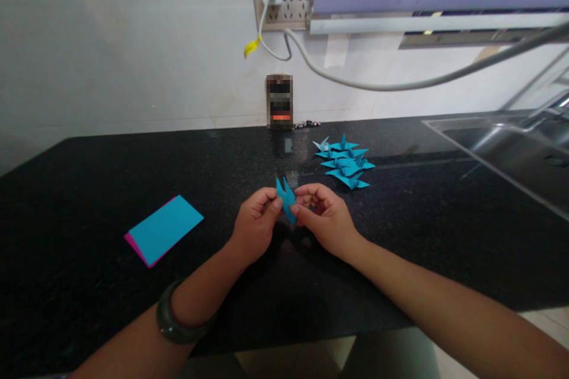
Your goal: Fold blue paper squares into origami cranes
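Note:
Between my two hands is a partly folded blue origami crane (287, 201), its two narrow points standing upward. My left hand (256, 222) pinches its left side with thumb and fingers. My right hand (326, 216) grips the right side, thumb pressed near the lower edge. Beyond my right hand lies a group of several folded paper cranes (349, 166), mostly blue, with one paler crane (322, 144) at the back left. To the left of my left hand rests a stack of square paper (166, 230), blue on top with pink showing beneath.
The black countertop (80, 201) meets a white wall. A phone-like device (280, 102), pixelated, leans there beside a beaded string (307, 124). A sink (524, 154) lies at the right. A grey cable (377, 86) hangs across the wall near a socket panel (288, 7).

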Tool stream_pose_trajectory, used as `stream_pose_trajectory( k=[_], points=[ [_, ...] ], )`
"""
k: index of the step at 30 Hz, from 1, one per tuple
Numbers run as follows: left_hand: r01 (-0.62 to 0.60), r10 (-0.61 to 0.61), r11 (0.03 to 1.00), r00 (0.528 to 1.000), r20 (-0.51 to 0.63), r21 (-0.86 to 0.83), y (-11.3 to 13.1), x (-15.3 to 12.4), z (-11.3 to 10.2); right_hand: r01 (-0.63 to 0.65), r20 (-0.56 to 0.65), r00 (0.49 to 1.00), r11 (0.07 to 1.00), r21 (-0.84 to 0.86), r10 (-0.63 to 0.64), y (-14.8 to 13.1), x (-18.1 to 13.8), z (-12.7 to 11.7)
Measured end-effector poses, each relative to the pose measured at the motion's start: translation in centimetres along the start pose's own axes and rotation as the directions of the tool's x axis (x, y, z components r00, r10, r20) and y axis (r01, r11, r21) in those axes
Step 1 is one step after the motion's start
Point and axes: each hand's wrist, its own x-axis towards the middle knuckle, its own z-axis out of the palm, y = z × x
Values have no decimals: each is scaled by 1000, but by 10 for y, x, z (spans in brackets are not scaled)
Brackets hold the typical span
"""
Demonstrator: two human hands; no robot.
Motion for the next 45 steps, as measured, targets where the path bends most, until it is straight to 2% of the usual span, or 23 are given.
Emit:
stream_pose_trajectory(
  k=[5,10,13,15,19,22,28,32,36,40,45],
  points=[
    [9,-8,1000,1000,-8,8,-1,0,0,-5,17,1000,999,-36,6,0,0,-1],
    [44,-43,999,999,28,-24,0,-1,-1,115,72,992,982,-150,-105,-1,1,-8],
    [75,-71,996,995,68,-55,-1,0,-1,149,109,985,979,-142,-134,0,3,-11],
    [91,-81,992,991,103,-93,-4,0,-2,106,135,986,991,-84,-94,1,4,-12],
    [112,-93,986,984,149,-125,-7,1,-3,-91,246,967,991,96,65,2,6,-11],
    [130,-113,985,983,143,-116,-7,0,-3,-136,285,953,985,110,99,1,8,-11],
    [136,-122,980,988,99,-146,-2,0,2,-136,209,971,988,78,117,-1,8,-12],
    [89,-86,990,996,28,-107,1,1,3,-28,81,996,998,-63,33,-1,6,-11],
    [120,-123,991,991,-43,-57,2,1,2,54,39,998,988,-142,-49,0,4,-10],
    [148,-151,987,987,-60,-62,1,0,2,13,10,1000,997,-82,-12,3,4,-10],
    [95,-99,993,994,-55,-70,0,1,2,-54,-3,999,998,-32,54,3,4,-8]
  ],
)
